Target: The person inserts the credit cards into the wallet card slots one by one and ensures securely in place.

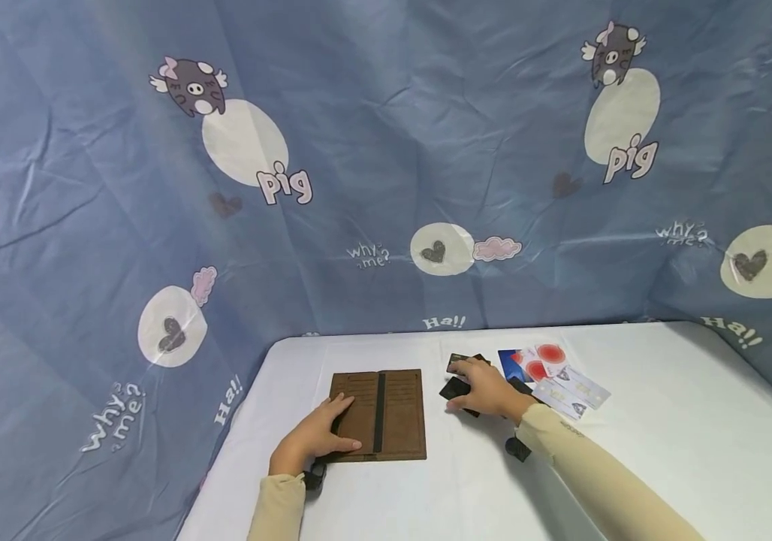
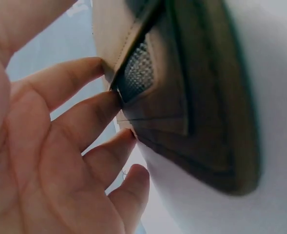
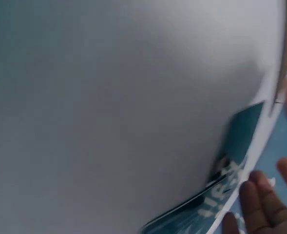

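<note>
An opened brown wallet [image 1: 404,421] lies flat on the table, with card slots on its inner faces and a dark strap running down near its middle. My left hand [image 1: 317,433] rests on its left part, fingers spread and thumb toward the lower middle. In the left wrist view, fingertips [image 2: 111,97] touch the wallet beside a small mesh window. My right hand [image 1: 487,387] reaches over several dark cards [image 1: 454,388] right of the wallet, its fingers loosely extended above them and partly hiding them. A dark card [image 3: 243,131] shows near those fingers in the right wrist view.
Right of my right hand lie a blue card [image 1: 511,366], cards with red circles [image 1: 551,354] and silver-white cards [image 1: 582,387], overlapping. Black wrist devices [image 1: 517,448] sit on both wrists. A blue printed curtain [image 1: 359,293] hangs behind the white table [image 1: 663,421].
</note>
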